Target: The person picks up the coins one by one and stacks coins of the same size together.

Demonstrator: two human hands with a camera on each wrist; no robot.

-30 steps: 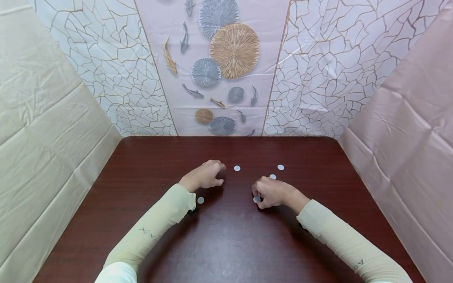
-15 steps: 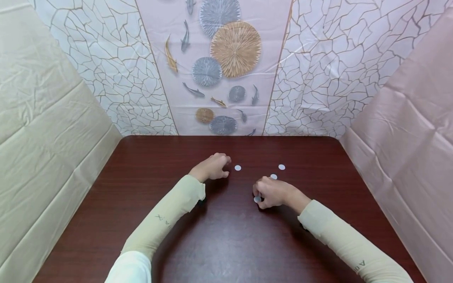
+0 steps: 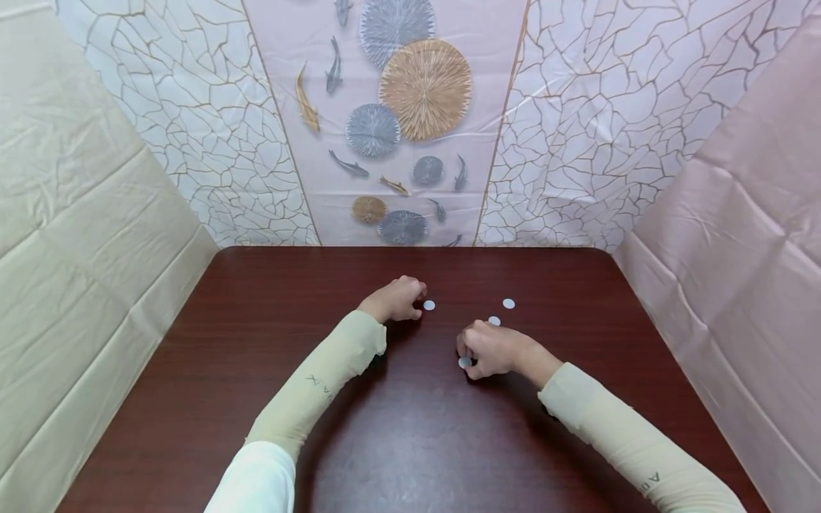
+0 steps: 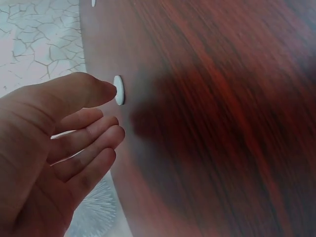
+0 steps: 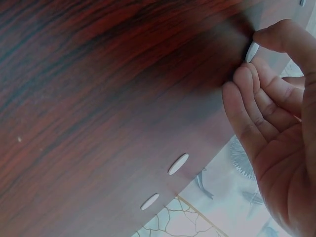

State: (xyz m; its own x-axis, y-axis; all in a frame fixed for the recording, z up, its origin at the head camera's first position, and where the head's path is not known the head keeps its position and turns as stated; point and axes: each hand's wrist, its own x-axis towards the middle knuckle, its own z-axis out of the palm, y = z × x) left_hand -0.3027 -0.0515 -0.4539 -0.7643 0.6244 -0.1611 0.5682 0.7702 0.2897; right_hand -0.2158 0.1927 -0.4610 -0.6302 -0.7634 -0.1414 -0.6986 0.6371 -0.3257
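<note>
Beside a small white disc [image 3: 429, 305] on the dark table, my left hand [image 3: 394, 298] is held with its fingers loosely bent and nothing in its grasp. The left wrist view has that same disc [image 4: 119, 90] close to the thumb tip; whether they touch I cannot tell. My right hand [image 3: 492, 349] pinches another white disc [image 3: 465, 362] at the tabletop, thumb on one edge and index finger on the other, as the right wrist view also has it [image 5: 252, 51]. Just behind the right knuckles lies a third disc [image 3: 494, 321], partly covered by the hand.
Farther back on the right lies one more white disc [image 3: 509, 303]. The glossy brown table [image 3: 410, 442] ends at a patterned cloth backdrop [image 3: 564, 142], with plain cloth walls at left [image 3: 83, 214] and right [image 3: 737, 235].
My left hand has moved right and away from me, up to the disc. A disc seen near the left cuff earlier is now hidden under that arm. The right hand has stayed put.
</note>
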